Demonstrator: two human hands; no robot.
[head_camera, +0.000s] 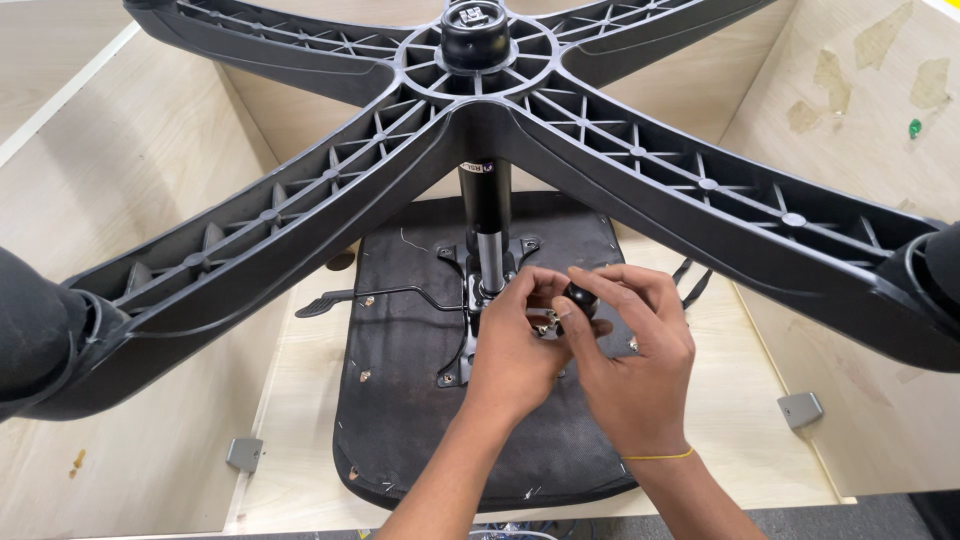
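Right hand (640, 350) (fingertips) around black knob (580, 297)

Star base (330, 180) overhead (open gaps between)

Round black knob (580, 297), pinched at fingertips, just beside metal mechanism plate (470, 330) under upturned seat

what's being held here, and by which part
The right hand pinches a round black knob by its sides, between thumb and fingertips. The left hand rests on the metal mechanism under the seat; whether it grips anything cannot be told.
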